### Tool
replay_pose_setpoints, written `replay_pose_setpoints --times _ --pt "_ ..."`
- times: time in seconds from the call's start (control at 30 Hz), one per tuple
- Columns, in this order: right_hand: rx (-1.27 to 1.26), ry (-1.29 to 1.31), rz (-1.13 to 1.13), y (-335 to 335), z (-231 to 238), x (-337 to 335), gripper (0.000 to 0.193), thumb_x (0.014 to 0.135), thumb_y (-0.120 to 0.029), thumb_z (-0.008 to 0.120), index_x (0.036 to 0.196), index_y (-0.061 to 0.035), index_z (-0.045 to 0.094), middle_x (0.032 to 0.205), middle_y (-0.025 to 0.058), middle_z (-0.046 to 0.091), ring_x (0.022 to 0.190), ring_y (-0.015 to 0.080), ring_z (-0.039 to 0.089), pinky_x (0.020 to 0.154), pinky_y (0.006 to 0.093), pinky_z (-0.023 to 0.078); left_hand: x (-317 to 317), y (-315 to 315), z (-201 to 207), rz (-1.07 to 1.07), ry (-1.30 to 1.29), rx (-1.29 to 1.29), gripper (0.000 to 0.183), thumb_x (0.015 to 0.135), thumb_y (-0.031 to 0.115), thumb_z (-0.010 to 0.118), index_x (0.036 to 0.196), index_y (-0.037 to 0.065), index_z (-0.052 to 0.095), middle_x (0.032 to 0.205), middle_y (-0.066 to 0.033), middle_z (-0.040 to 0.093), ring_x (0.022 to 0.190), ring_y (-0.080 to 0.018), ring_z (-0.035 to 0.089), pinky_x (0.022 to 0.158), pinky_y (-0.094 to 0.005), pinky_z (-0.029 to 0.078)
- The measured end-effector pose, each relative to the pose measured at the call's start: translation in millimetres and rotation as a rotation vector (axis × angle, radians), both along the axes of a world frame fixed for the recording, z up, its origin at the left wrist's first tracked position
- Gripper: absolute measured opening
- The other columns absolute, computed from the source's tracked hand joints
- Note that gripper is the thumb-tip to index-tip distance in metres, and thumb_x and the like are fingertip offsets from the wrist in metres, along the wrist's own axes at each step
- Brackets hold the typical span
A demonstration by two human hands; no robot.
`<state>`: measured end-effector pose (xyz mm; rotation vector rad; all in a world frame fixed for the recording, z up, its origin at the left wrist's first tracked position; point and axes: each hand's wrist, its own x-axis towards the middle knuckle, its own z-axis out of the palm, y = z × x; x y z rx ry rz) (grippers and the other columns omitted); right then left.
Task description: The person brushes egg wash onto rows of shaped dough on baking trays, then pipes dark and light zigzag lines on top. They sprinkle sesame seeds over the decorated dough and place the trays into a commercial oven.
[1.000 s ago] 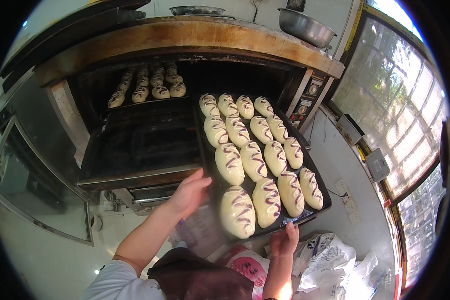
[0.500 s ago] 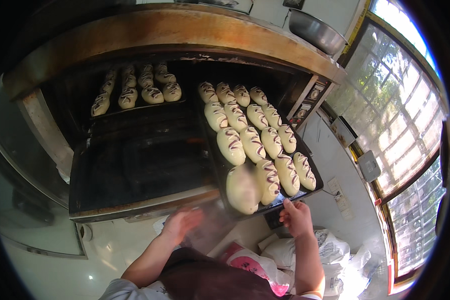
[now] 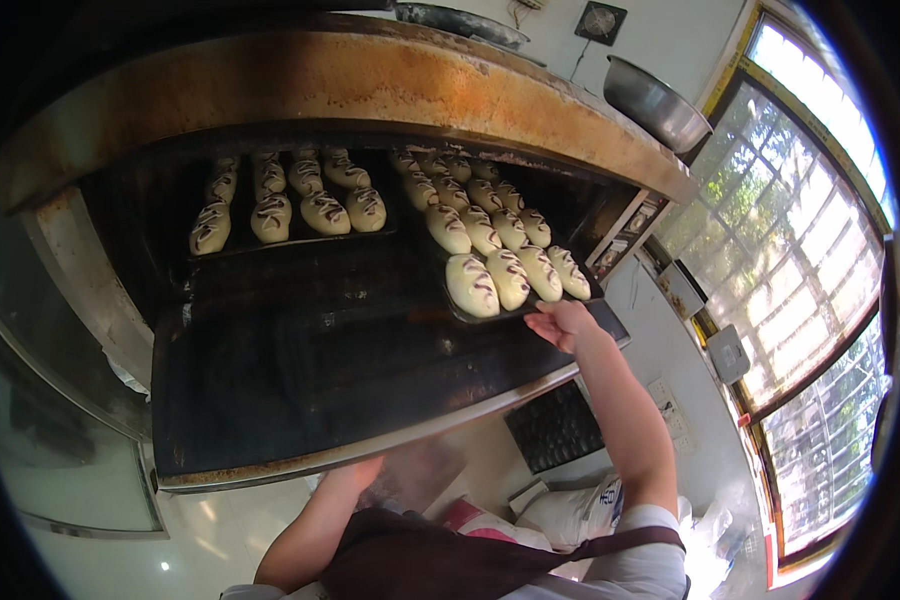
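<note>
My right hand [image 3: 562, 324] is at the front edge of a dark baking tray [image 3: 515, 314], its thumb side against the rim and its fingers closed there. Rows of pale oval dough loaves [image 3: 470, 285] with dark zigzag piping lie on this tray, which sits mostly inside the right half of the oven. A second dark tray [image 3: 295, 243] with similar loaves [image 3: 325, 213] is farther in at the left. Below the lowered oven door [image 3: 300, 370] is my left hand [image 3: 362, 472], with its fingers mostly hidden by the door's edge.
The oven's rusty hood [image 3: 320, 85] spans the top, with a metal bowl [image 3: 655, 103] on its right end. Control knobs [image 3: 620, 240] line the oven's right side. White sacks [image 3: 570, 515] and a dark textured panel [image 3: 555, 428] are below. A barred window [image 3: 770, 250] is at right.
The right tray has slid away from me, deeper into the oven, with my right hand following at its edge. My left hand has dropped lower, partly behind the door's edge.
</note>
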<state>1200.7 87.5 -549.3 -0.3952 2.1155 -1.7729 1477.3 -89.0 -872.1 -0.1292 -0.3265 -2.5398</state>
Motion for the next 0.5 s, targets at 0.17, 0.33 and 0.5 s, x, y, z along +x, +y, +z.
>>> replay_pose_setpoints --times 0.17,0.33,0.5 --pt "-0.031 -0.041 0.051 -65.9 7.2 -75.8 0.027 0.103 -0.010 0.057 0.122 0.0088 0.057 0.106 0.0250 0.073 0.089 0.0316 0.075 0.073 0.0366 0.066 -11.7 37.8 -17.1 0.020 -0.081 0.072 0.034 0.102 0.032 0.061 0.126 0.008 0.064 0.128 -0.0048 0.068 0.120 -0.0226 0.061 0.108 -0.0384 0.049" --pt "-0.105 -0.028 0.100 -150.0 31.6 -130.9 0.026 0.102 -0.007 0.053 0.121 0.0105 0.057 0.106 0.0266 0.072 0.090 0.0338 0.076 0.072 0.0376 0.067 -26.6 25.0 -8.4 -0.008 -0.032 0.074 0.038 0.100 0.033 0.062 0.127 0.007 0.064 0.128 -0.0064 0.068 0.119 -0.0256 0.062 0.108 -0.0401 0.049" --pt "-0.118 -0.055 0.140 -194.4 33.2 -162.7 0.025 0.101 -0.004 0.051 0.120 0.0114 0.057 0.107 0.0285 0.071 0.089 0.0367 0.076 0.075 0.0408 0.067 -33.5 19.7 1.7 0.057 0.031 -0.026 0.041 0.098 0.038 0.065 0.127 0.008 0.067 0.130 -0.0076 0.068 0.123 -0.0266 0.060 0.111 -0.0423 0.045"
